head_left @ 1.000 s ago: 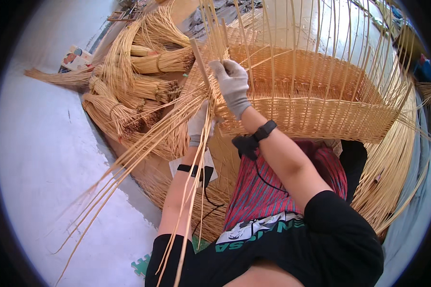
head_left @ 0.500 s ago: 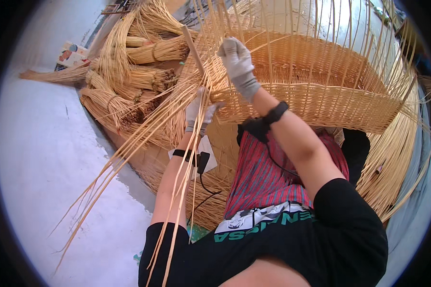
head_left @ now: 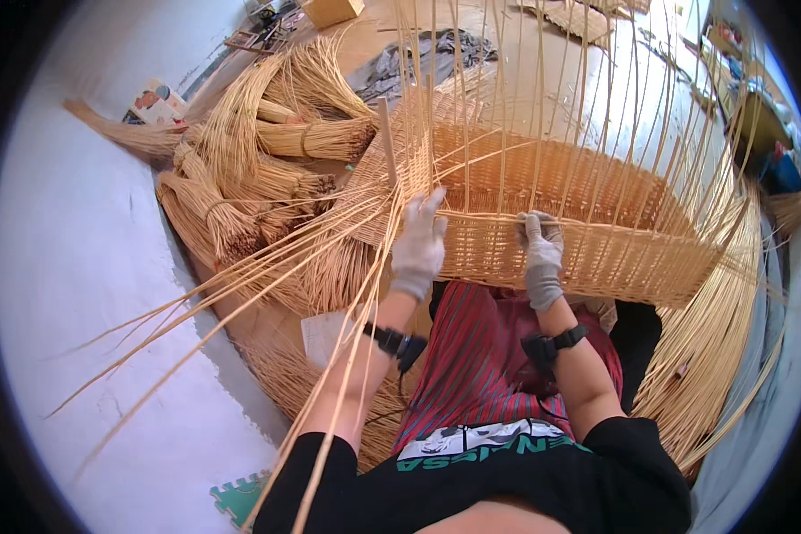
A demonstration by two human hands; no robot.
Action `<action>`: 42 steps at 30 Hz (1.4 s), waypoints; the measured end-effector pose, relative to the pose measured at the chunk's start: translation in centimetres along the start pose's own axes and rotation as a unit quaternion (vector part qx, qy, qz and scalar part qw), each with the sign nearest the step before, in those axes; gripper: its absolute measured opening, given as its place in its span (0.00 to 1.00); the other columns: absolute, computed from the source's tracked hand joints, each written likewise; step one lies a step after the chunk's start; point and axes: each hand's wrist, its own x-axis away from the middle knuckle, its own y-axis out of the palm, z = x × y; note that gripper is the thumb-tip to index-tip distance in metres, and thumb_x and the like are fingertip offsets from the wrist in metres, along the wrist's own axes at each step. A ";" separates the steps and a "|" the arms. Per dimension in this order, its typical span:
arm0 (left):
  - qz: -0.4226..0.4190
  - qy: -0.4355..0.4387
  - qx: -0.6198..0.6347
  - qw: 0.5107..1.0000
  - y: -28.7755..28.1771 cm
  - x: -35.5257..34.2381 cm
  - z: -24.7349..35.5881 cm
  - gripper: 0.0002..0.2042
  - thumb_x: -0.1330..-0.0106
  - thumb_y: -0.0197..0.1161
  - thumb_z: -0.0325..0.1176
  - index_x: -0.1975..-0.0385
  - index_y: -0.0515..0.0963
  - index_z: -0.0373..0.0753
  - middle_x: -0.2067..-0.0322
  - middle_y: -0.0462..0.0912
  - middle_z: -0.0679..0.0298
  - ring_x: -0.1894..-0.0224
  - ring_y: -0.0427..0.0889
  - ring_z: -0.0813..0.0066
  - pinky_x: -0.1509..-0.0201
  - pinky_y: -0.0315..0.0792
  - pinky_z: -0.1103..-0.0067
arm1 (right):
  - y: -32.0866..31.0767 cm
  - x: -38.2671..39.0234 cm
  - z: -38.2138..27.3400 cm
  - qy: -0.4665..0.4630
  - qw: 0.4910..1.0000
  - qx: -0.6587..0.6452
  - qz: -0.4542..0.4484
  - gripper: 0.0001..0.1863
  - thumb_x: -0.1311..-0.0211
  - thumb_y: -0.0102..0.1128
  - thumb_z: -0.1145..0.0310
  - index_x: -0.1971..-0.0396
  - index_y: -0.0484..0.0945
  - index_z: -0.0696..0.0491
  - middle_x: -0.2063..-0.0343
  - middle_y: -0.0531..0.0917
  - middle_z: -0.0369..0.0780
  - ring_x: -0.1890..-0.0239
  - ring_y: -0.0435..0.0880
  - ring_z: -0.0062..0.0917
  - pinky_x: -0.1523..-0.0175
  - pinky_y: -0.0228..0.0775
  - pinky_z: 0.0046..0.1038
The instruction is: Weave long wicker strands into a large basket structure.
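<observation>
A long woven wicker basket (head_left: 587, 254) lies in front of me, with thin upright stakes (head_left: 605, 107) rising from its walls. My left hand (head_left: 418, 249), in a pale work glove, rests against the near left corner with its fingers stretched upward. At the top edge of the near wall, my right hand (head_left: 543, 258), also gloved, has its fingers curled over the woven rim and pinches it. Long loose wicker rods (head_left: 231, 276) fan out from the left corner toward me, some crossing above my left forearm. A thicker wooden stick (head_left: 387, 142) stands at that corner.
Tied wicker bundles (head_left: 316, 138) are heaped at the left on the floor. More long rods (head_left: 712, 347) lie along the right side. Black plastic sheeting (head_left: 418, 62) and a cardboard box (head_left: 332, 9) are farther back. A green foam mat piece (head_left: 236, 498) lies at lower left.
My right hand has come down from above the left corner to the near rim, farther right. My left hand has shifted right onto the corner. The view has tilted upward.
</observation>
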 end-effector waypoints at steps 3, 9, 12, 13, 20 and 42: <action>-0.276 -0.343 0.332 0.834 1.6 -3.2 -0.8 0.14 0.23 0.54 0.31 0.41 0.72 0.48 0.62 0.82 0.58 0.75 0.78 0.75 0.69 0.78 0.76 | 4.1 -0.5 -1.3 -0.024 0.995 0.088 0.034 0.05 0.28 0.60 0.74 0.55 0.78 0.52 0.58 0.86 0.39 0.60 0.86 0.21 0.56 0.81 0.25; -0.190 -0.294 0.216 0.911 3.0 -2.8 -1.6 0.08 0.23 0.58 0.39 0.55 0.80 0.45 0.80 0.71 0.71 0.83 0.68 0.82 0.80 0.66 0.78 | 18.7 -7.7 -6.1 -0.519 0.644 0.536 -0.170 0.30 0.32 0.58 0.79 0.31 0.66 0.46 0.46 0.81 0.50 0.49 0.84 0.33 0.46 0.78 0.32; -0.203 -0.346 0.237 0.885 3.0 -2.3 -1.2 0.09 0.24 0.58 0.42 0.56 0.80 0.45 0.81 0.73 0.67 0.84 0.71 0.79 0.78 0.69 0.75 | 17.7 -7.6 -6.4 -0.228 0.901 0.323 -0.176 0.30 0.29 0.53 0.78 0.28 0.62 0.50 0.50 0.84 0.45 0.51 0.84 0.31 0.42 0.75 0.27; -0.189 -0.356 0.254 0.879 2.9 -2.2 -1.2 0.09 0.24 0.58 0.43 0.56 0.80 0.46 0.81 0.76 0.64 0.84 0.74 0.76 0.76 0.71 0.72 | 15.7 -6.5 -6.1 -0.127 0.957 0.232 -0.120 0.29 0.27 0.50 0.77 0.28 0.61 0.51 0.52 0.85 0.43 0.51 0.84 0.29 0.40 0.74 0.26; -0.167 -0.320 0.214 0.908 2.9 -2.4 -1.7 0.09 0.25 0.60 0.40 0.55 0.82 0.46 0.79 0.78 0.69 0.85 0.73 0.82 0.81 0.72 0.79 | 0.4 6.7 -2.6 0.009 0.831 0.506 -0.231 0.24 0.25 0.49 0.71 0.31 0.65 0.43 0.56 0.86 0.47 0.50 0.86 0.40 0.44 0.76 0.39; 0.019 -0.234 0.054 0.971 3.4 -0.7 4.9 0.25 0.32 0.61 0.33 0.34 0.72 0.54 0.43 0.80 0.59 0.43 0.79 0.57 0.43 0.76 0.63 | -6.1 2.1 -10.1 -0.101 0.991 0.047 -0.075 0.22 0.31 0.55 0.81 0.39 0.72 0.50 0.49 0.84 0.38 0.72 0.77 0.17 0.70 0.68 0.17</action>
